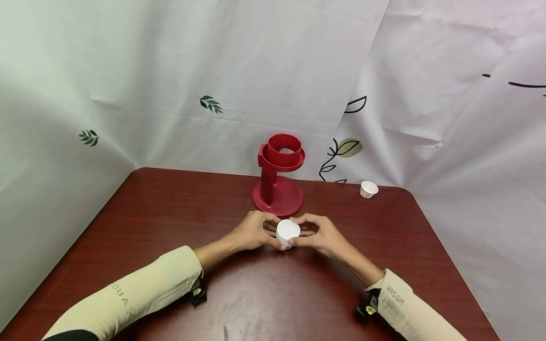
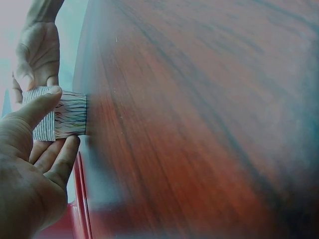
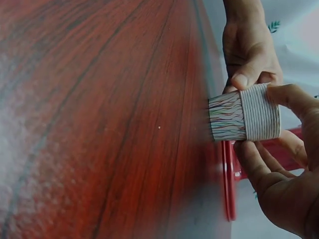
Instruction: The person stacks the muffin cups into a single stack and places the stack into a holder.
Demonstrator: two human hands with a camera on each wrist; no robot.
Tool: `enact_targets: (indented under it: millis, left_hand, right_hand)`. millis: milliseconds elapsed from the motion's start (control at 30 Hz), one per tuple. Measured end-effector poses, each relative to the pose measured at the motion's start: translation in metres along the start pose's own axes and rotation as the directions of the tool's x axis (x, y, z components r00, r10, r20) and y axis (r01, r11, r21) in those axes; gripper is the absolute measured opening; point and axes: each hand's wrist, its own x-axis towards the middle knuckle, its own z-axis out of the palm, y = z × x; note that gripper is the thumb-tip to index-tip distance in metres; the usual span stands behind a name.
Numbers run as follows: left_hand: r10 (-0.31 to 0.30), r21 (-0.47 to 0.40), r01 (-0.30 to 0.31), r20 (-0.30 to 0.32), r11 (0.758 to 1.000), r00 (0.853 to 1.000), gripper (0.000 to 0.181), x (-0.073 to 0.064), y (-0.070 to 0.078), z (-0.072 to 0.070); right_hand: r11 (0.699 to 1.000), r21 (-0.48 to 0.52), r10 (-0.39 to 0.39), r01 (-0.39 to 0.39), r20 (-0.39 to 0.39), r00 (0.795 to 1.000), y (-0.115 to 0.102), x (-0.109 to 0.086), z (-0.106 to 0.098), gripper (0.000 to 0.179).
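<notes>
A small paper cup with colored wavy lines stands upright at the table surface, its wider upper part a white ribbed cap. My left hand holds it from the left, the thumb against the ribbed cap and fingers around the cup's far side. From the right, my right hand pinches the same cup between thumb and fingers. In the head view mainly the smooth white top shows. Just behind the hands stands a red stand with a round base and a ring-shaped holder on top.
Another small white cup, open at the top, stands near the table's back right edge. The dark red wooden table meets white patterned cloth at the back and sides.
</notes>
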Motion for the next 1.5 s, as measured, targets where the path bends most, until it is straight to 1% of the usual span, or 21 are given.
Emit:
enact_targets:
  millis: [100, 233, 333, 400, 567, 733, 900, 1033, 1167, 1300, 1367, 1500]
  left_hand:
    - [-0.001, 0.003, 0.001, -0.003, 1.0, 1.0, 0.052, 0.0, 0.0, 0.0]
    - [-0.008, -0.003, 0.008, 0.002, 1.0, 1.0, 0.052, -0.001, -0.001, -0.001]
    - [-0.016, -0.008, 0.016, 0.003, 1.0, 1.0, 0.052, -0.001, -0.001, -0.001]
    - [-0.008, -0.007, 0.008, 0.001, 1.0, 1.0, 0.052, -0.002, -0.001, -0.001]
    - [-0.001, -0.011, 0.001, 0.004, 1.0, 1.0, 0.053, -0.002, -0.001, 0.0]
    - [-0.002, -0.017, 0.003, 0.007, 1.0, 1.0, 0.054, -0.002, 0.0, 0.002]
    - [-0.001, -0.009, 0.001, -0.003, 1.0, 1.0, 0.054, -0.003, 0.0, 0.003]
    - [-0.001, -0.003, 0.001, -0.003, 1.0, 1.0, 0.055, -0.003, -0.001, 0.002]
    - [0.0, 0.006, 0.0, 0.0, 1.0, 1.0, 0.056, -0.003, -0.001, 0.002]
    - [0.003, 0.014, -0.003, -0.003, 1.0, 1.0, 0.056, -0.003, -0.001, 0.002]
    - [0.006, 0.015, -0.005, -0.007, 1.0, 1.0, 0.057, -0.003, -0.002, 0.001]
    - [0.011, 0.017, -0.011, -0.013, 1.0, 1.0, 0.058, -0.003, -0.003, 0.001]
  right_hand:
    - [1.0, 0.003, 0.011, -0.011, -0.001, 1.0, 0.001, 0.0, 0.0, 0.042]
    - [1.0, -0.02, 0.018, -0.018, -0.003, 1.0, -0.001, -0.002, 0.001, 0.043]
    - [0.999, -0.047, 0.006, -0.006, -0.001, 1.0, -0.002, -0.004, 0.002, 0.046]
    - [0.998, -0.058, -0.002, 0.002, 0.002, 1.0, -0.003, -0.005, 0.001, 0.05]
    - [0.998, -0.059, -0.006, 0.006, -0.003, 1.0, -0.003, -0.006, -0.002, 0.053]
    - [0.997, -0.071, 0.013, -0.018, -0.061, 0.998, -0.004, -0.004, -0.016, 0.05]
    - [0.995, -0.091, 0.034, -0.049, -0.155, 0.987, -0.005, 0.001, -0.043, 0.052]
    - [0.992, -0.113, 0.036, -0.065, -0.242, 0.97, -0.003, 0.005, -0.07, 0.05]
    - [0.983, -0.161, 0.028, -0.086, -0.333, 0.943, 0.001, 0.007, -0.097, 0.051]
    - [0.959, -0.255, 0.003, -0.121, -0.42, 0.908, 0.005, 0.007, -0.12, 0.055]
    - [0.945, -0.291, 0.002, -0.153, -0.46, 0.888, 0.008, 0.007, -0.132, 0.057]
    - [0.928, -0.294, 0.042, -0.23, -0.529, 0.848, 0.012, 0.005, -0.15, 0.062]
